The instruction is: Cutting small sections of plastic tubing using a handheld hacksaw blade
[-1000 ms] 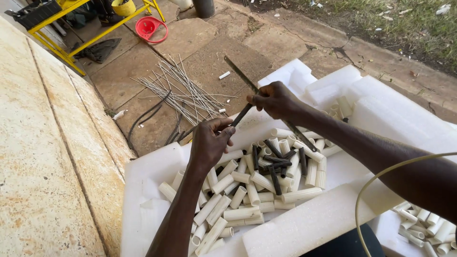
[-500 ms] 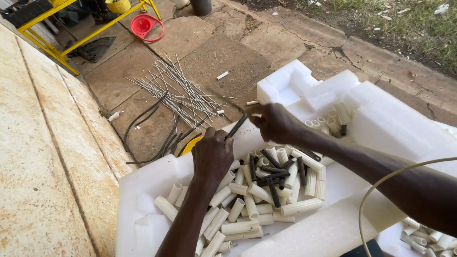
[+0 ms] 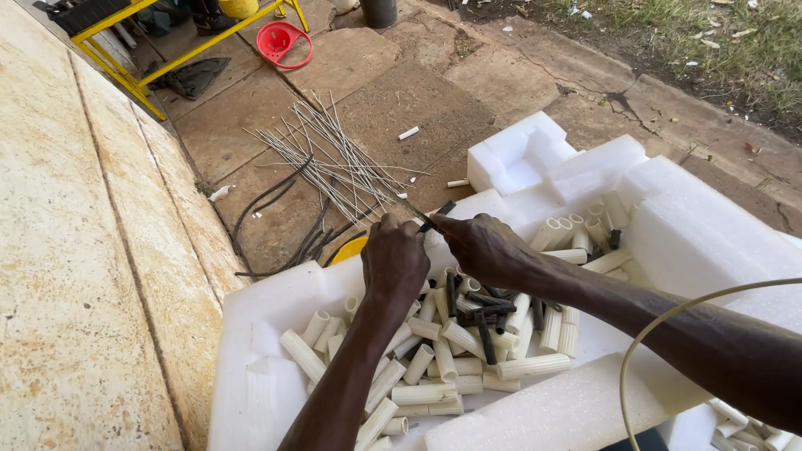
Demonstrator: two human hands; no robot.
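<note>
My left hand (image 3: 394, 260) and my right hand (image 3: 483, 247) meet above a white foam tray (image 3: 259, 334). Together they pinch a short black tube piece (image 3: 438, 215) on a thin metal rod whose tip pokes out between them. Below the hands lie several cream ribbed tube pieces (image 3: 434, 359) and a few black tube pieces (image 3: 480, 311) in the tray.
A bundle of thin metal rods (image 3: 334, 159) and black cables (image 3: 276, 209) lie on the stone paving beyond the tray. A yellow object (image 3: 351, 249) peeks out behind the tray. A red ring (image 3: 284, 42) and yellow frame (image 3: 150, 63) stand far left. More foam blocks (image 3: 535, 154) sit right.
My right hand has come down and left to meet the left hand. The long rod it held up now lies low between both hands. The view has shifted.
</note>
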